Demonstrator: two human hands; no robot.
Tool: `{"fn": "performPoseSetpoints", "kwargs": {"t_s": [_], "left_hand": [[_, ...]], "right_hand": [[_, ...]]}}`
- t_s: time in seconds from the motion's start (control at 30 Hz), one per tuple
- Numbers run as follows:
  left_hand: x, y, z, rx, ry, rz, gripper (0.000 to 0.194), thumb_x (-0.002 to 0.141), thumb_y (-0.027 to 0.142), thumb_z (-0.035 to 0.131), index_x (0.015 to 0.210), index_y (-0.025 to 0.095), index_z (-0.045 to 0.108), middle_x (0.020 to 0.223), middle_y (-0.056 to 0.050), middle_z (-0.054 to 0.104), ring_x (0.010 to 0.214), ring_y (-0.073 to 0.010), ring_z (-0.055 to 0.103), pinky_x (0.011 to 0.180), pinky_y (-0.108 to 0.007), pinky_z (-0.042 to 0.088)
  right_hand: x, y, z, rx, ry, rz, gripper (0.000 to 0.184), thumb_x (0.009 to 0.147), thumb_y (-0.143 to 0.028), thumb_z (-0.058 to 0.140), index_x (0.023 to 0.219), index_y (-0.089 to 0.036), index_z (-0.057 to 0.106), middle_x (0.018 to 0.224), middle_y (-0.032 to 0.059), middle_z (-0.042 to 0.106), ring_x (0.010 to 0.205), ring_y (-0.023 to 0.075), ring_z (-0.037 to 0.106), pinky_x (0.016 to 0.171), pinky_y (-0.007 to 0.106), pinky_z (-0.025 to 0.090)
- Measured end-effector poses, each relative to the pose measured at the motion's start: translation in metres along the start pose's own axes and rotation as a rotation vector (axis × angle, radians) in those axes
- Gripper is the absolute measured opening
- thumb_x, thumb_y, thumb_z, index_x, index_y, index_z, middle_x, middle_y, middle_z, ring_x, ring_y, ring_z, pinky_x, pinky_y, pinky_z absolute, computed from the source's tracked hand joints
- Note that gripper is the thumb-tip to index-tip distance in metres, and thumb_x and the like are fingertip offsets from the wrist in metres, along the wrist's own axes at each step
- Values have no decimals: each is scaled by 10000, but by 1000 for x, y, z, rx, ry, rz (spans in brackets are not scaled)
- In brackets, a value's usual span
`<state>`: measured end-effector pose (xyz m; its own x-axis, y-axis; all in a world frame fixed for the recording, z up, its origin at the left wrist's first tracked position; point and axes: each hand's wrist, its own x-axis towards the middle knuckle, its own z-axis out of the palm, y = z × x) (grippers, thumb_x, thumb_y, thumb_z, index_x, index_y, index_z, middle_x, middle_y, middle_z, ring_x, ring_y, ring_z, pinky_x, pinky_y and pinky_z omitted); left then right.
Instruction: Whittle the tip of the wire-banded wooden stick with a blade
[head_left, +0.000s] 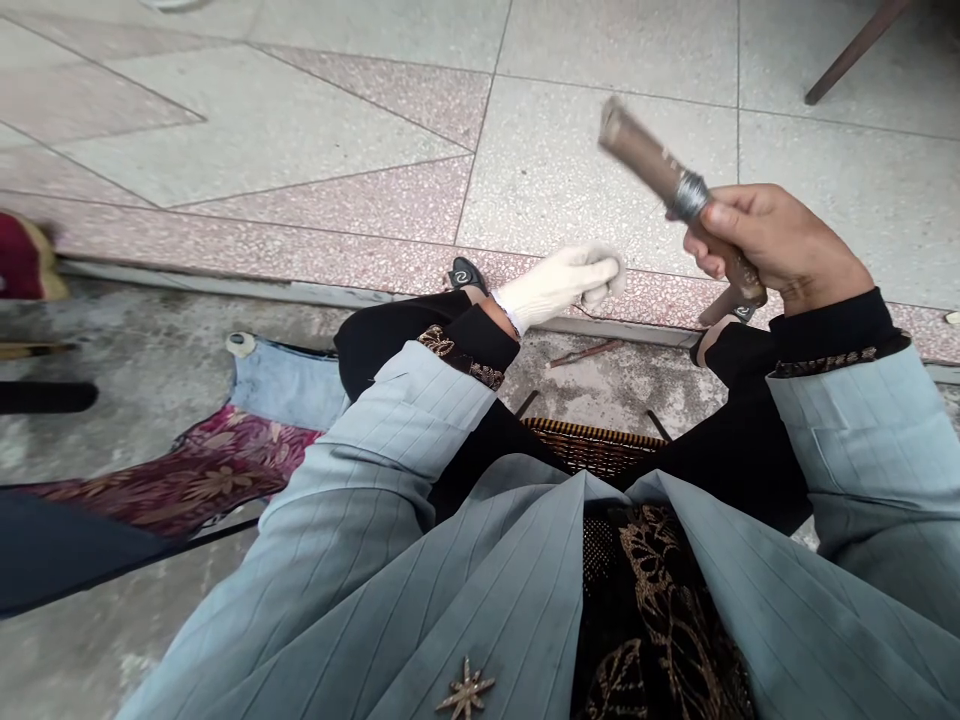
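Observation:
My right hand [780,240], bare, is closed around a brown stick-like tool [641,150] with a silver band wrapped round its middle. The thick end points up and to the left, away from me; the lower end pokes out below my fingers. A white knit glove covers my left hand [566,282], which is held low in front of my knees. Its fingers are curled together, and their greyish tips hide whatever may be between them. Below the left hand, a thin reddish tool [586,353] lies on the rough ground.
A low step edge [300,290] separates the tiled floor [600,150] from rough concrete. On the left stands a folding seat [247,460] with patterned fabric. The woven edge of a seat [592,445] shows between my legs. A dark leg [855,50] slants at upper right.

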<state>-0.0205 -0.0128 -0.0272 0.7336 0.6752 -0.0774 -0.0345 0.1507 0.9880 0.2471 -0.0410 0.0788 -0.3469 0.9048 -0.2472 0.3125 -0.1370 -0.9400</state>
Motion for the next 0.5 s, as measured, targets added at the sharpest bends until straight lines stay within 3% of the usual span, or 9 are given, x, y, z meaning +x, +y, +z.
{"fn": "performPoseSetpoints", "kwargs": {"t_s": [0.1,0.2,0.33,0.4,0.5], "left_hand": [[-3,4,9,21,-107,-125,300,1084,342,720,854,149,713,793,-10,682,578,-51,470,588,-224,461],[-5,7,14,34,-180,-159,305,1038,401,792,851,167,732,829,-39,730,558,-53,461,564,-250,458],[-5,10,10,143,-174,-187,341,994,467,839,802,203,743,665,-12,664,543,-81,459,548,-273,430],[-5,13,6,199,-140,-188,301,987,437,841,827,197,753,679,-17,688,569,-93,502,559,-272,430],[-7,15,2,237,-116,-192,243,982,358,826,846,174,746,738,-22,722,595,-86,535,568,-254,411]], "right_hand": [[12,11,7,39,283,47,256,1086,-434,692,938,-228,660,776,6,607,604,103,509,590,298,429],[27,26,12,-380,343,149,207,1037,-388,723,946,-204,697,806,59,666,658,163,564,635,350,470],[36,40,15,-981,137,224,397,1002,-545,741,1133,-181,835,984,156,765,870,292,681,779,447,521],[35,44,18,-1045,-27,263,468,992,-612,724,1170,-202,863,987,162,778,879,312,692,796,477,526],[29,46,19,-881,-271,254,413,896,-654,816,1066,-285,891,838,98,755,772,296,680,723,483,536]]}}
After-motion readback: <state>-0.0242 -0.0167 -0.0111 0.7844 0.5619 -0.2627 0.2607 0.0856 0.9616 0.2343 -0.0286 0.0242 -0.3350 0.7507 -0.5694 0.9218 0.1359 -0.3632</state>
